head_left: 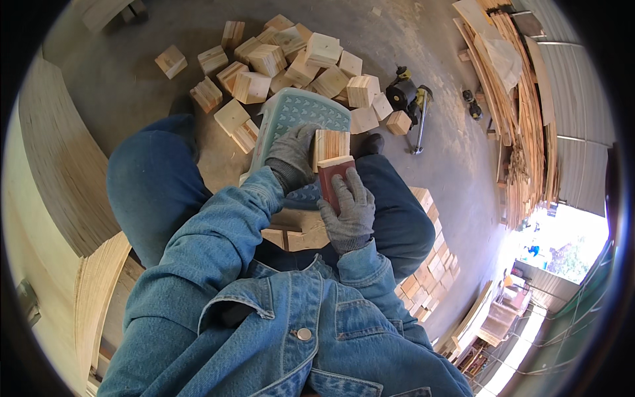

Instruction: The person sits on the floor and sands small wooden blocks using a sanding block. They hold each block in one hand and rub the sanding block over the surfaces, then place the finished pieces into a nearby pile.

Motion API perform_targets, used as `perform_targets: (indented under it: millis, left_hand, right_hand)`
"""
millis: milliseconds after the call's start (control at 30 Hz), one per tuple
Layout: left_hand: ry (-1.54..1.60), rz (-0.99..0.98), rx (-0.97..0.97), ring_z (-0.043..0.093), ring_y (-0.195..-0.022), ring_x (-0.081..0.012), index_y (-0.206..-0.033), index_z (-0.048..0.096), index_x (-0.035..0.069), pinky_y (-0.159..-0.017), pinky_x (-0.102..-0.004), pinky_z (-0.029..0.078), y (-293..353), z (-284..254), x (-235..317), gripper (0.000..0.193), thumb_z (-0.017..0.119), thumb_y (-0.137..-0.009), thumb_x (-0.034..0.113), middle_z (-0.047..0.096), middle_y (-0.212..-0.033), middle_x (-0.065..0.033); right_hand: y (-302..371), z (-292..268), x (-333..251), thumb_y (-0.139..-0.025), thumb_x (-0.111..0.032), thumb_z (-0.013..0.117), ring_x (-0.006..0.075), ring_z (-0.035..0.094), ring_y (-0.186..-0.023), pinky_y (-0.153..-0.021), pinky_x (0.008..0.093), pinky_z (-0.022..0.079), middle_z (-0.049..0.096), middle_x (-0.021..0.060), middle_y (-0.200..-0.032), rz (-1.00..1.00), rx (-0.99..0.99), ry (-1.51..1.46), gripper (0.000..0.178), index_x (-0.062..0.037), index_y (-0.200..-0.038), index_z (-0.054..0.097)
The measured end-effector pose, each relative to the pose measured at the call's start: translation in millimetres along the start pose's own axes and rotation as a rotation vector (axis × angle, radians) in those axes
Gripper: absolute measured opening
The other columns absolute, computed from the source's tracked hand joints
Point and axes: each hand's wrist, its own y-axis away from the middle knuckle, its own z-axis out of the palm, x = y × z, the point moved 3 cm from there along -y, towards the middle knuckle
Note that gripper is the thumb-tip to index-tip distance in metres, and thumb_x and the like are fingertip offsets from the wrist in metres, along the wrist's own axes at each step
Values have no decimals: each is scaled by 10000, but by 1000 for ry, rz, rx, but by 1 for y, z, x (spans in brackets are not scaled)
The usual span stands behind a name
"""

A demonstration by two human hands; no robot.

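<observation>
Over a light teal plastic stool (pixel 301 102) between my knees, my gloved left hand (pixel 291 153) grips a layered wooden block (pixel 333 144) by its left side. My gloved right hand (pixel 348 210) is closed on a sanding block (pixel 336 177), a piece of wood with reddish-brown abrasive paper round it. The far end of the sanding block meets the near edge of the wooden block. Grey knit gloves cover both hands, and the fingertips of the left one are partly hidden.
Beyond the stool lies a loose heap of wooden blocks (pixel 268 61). A black and yellow power tool (pixel 401 94) and a hammer-like tool (pixel 421 119) sit to its right. More blocks (pixel 433 264) are laid close together beside my right leg. Planks (pixel 519 119) lean along the right wall; curved plywood sheets (pixel 63 159) stand left.
</observation>
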Motion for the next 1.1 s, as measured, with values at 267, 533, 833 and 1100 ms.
perform_targets:
  millis: [267,533,833,1100]
  left_hand:
    - [56,45,7,542,-1367,-371,-1479,473,110,-1207,-447,430,0,-4,0,874,881,-749,364,545,-1454,-189]
    - [174,92,43,534,-1382,-371,-1473,481,113,-1203,-453,432,-5,16,-19,830,863,-771,340,574,-1426,-177]
    - [45,16,11,547,-1369,-387,-1476,480,129,-1204,-464,432,1,-1,-1,919,906,-716,421,571,-1421,-193]
    - [61,-7,50,533,-1380,-391,-1483,496,123,-1210,-456,423,3,8,-12,793,843,-805,347,551,-1456,-209]
  right_hand:
    - [-83,3,-8,-875,-357,780,439,589,-1256,-1057,564,490,537,94,-1562,-66,21,127,553,-187,-1395,700]
    - [-123,5,-13,-894,-377,755,460,563,-1290,-1075,556,482,504,100,-1589,58,-27,122,569,-187,-1425,677]
    - [-10,-11,-9,-863,-314,802,453,550,-1295,-1083,584,460,510,129,-1571,-29,-24,78,606,-157,-1434,673]
    - [-36,-10,-23,-859,-302,788,460,543,-1306,-1059,605,467,501,115,-1578,-73,-77,137,581,-183,-1418,683]
